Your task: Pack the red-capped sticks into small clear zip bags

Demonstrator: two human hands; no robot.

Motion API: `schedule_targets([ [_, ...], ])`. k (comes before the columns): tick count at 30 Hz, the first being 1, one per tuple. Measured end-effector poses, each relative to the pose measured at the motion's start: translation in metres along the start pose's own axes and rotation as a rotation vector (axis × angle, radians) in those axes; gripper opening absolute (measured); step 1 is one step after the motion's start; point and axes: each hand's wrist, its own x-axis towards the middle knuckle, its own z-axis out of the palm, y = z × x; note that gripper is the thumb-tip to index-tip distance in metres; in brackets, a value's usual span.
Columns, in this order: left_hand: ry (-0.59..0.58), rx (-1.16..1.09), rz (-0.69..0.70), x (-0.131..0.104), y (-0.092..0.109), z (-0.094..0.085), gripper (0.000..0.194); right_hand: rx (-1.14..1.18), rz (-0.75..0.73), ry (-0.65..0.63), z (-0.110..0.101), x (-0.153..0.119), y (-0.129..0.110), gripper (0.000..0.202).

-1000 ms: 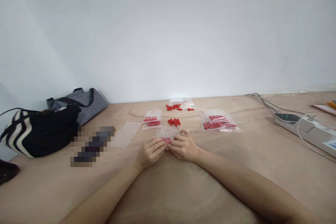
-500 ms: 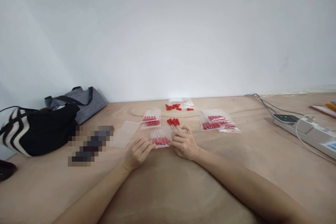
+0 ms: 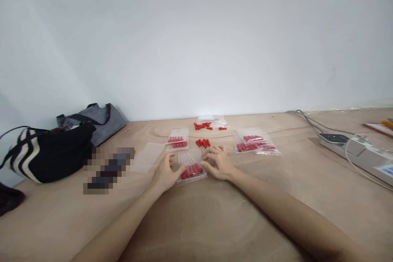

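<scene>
A clear zip bag [image 3: 192, 170] holding several droppers with red bulbs lies flat on the table, its bulbs toward me. My left hand [image 3: 166, 175] rests at the bag's left side, fingers apart, the thumb by the bulbs. On the other side my right hand [image 3: 218, 163] has its fingers spread and bent, the thumb close to the bag's right edge. Just beyond it lie several loose red-bulbed droppers [image 3: 202, 143], their stems partly hidden by its fingers. Whether either hand touches the bag is hard to make out.
Filled bags [image 3: 177, 139] lie behind on the left, and more filled bags [image 3: 256, 142] on the right. Loose red bulbs [image 3: 202, 125] and clear tubes [image 3: 219, 123] sit near the wall. Flat empty bags [image 3: 149, 156], a striped bag [image 3: 112, 120] and a power strip [image 3: 359, 151] flank them.
The bag of droppers has come nearer to me and lies flat. Both hands have let go of its near edge and opened, the left one turning with its thumb toward the bag.
</scene>
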Motion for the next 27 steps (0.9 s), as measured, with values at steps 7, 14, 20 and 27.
schedule_targets([
  [7, -0.160, -0.118, -0.021, 0.008, 0.009, 0.013, 0.053, 0.000, 0.341, -0.093, 0.026, 0.028, 0.026, 0.030],
  [14, -0.110, -0.130, 0.037, 0.002, 0.005, 0.020, 0.025, 0.109, 0.329, -0.054, 0.034, 0.015, 0.039, 0.047],
  [20, 0.078, 0.014, 0.031, 0.044, 0.011, 0.018, 0.026, -0.014, 0.298, -0.013, 0.021, 0.002, 0.040, 0.042],
  [27, 0.195, 0.260, -0.030, 0.092, 0.015, 0.025, 0.028, -0.071, 0.282, 0.056, 0.023, -0.002, 0.039, 0.037],
])
